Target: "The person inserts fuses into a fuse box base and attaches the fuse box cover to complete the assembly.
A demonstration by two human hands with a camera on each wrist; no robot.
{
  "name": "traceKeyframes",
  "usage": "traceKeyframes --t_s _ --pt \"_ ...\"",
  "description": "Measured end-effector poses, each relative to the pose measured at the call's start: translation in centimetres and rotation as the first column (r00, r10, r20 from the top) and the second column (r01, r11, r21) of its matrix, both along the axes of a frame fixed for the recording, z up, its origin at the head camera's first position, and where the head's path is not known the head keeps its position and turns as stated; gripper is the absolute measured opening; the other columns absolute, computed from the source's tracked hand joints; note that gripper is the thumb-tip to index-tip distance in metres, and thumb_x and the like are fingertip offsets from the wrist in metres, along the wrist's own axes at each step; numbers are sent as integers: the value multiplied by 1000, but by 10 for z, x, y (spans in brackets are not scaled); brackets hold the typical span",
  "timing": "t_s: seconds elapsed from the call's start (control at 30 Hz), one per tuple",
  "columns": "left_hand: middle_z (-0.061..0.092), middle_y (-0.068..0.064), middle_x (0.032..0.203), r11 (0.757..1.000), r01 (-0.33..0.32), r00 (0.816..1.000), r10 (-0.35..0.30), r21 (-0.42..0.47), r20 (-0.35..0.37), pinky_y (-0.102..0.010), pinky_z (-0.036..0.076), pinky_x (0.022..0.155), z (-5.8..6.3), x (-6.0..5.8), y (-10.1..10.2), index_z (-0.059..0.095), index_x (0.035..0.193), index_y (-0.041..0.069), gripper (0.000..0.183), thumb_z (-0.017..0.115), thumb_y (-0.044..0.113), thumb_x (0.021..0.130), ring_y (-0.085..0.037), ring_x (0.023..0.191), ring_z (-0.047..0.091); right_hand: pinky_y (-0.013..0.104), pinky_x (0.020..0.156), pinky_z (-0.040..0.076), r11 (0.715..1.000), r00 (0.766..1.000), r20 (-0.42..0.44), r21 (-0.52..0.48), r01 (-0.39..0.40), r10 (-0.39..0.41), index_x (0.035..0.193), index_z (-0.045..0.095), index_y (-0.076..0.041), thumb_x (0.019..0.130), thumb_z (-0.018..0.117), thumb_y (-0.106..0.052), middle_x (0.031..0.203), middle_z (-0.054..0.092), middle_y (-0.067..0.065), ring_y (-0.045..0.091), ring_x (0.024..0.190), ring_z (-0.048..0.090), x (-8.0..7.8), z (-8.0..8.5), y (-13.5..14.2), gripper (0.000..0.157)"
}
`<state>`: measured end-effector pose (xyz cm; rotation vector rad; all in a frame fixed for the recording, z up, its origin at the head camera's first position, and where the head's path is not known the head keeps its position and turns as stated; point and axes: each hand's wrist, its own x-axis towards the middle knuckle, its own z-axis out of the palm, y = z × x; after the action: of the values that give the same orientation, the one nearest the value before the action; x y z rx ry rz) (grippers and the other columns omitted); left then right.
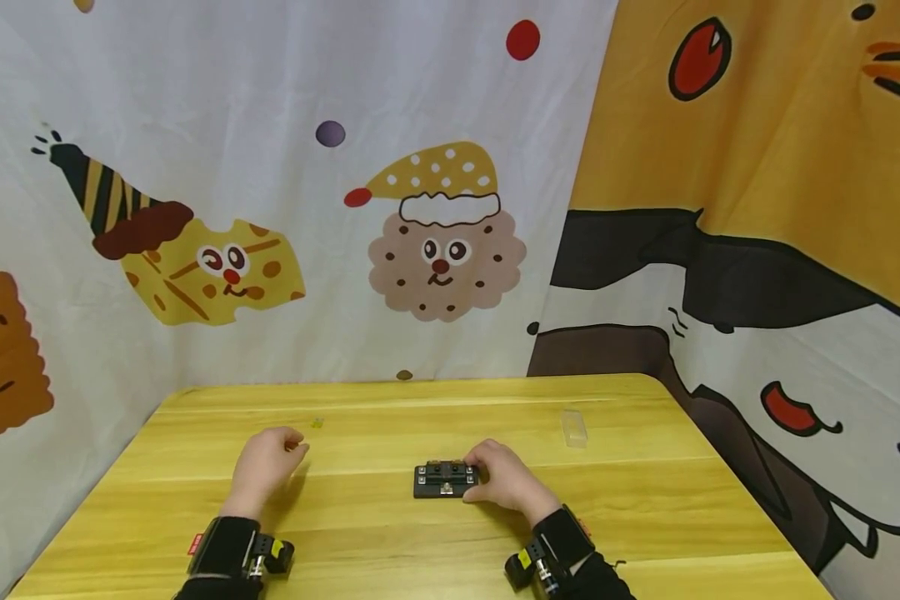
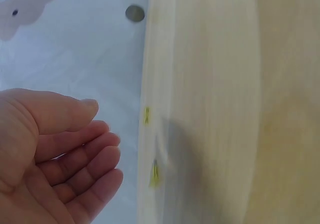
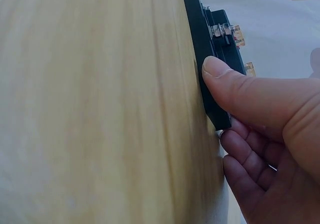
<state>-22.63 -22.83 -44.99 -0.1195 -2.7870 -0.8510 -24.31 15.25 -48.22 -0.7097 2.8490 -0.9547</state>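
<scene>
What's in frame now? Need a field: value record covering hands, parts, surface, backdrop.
left hand: holds nothing, fingers loosely curled, nearest the yellow pieces
right hand: grips right end of black block
black block: level, metal terminals on top; table contact unclear
yellow pieces: two, small, apart on table
clear piece: rectangular, far right of table
table: yellow wood grain
backdrop: cartoon-printed fabric

Terminal block (image 1: 446, 480) lies between left hand (image 1: 266, 460) and right hand (image 1: 504, 477), touching the latter. On table (image 1: 360, 550): two small pieces (image 2: 155, 175) beyond left hand; tray (image 1: 574, 428) behind block, rightward.
</scene>
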Motion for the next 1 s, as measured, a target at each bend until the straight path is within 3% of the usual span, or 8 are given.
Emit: traceKeyframes --t_s 0.33,0.7,1.0 --pt "70 -21 90 992 -123 992 124 34 -14 -53 49 75 0 -1 -25 70 97 -8 21 65 11 90 -38 81 64 47 94 44 1000 1000 -6 2 3 -3 106 66 -8 72 90 -22 106 58 1 24 101 56 -1 -1 1 44" --pt "67 -22 90 970 -241 956 235 15 173 -51 49 72 3 -1 -29 67 94 -9 26 66 17 90 -34 77 62 48 95 43 1000 1000 -6 -3 -2 2 105 66 -6 71 90 -21 106 58 2 26 102 56 2 3 0 44" --pt "65 -15 81 953 -303 908 290 -4 303 -46 49 63 3 -2 -26 69 82 -2 27 65 24 88 -29 72 60 48 95 44 1000 1000 -7 -5 -5 5 104 66 -6 71 90 -21 105 58 1 25 101 56 4 5 -1 44"
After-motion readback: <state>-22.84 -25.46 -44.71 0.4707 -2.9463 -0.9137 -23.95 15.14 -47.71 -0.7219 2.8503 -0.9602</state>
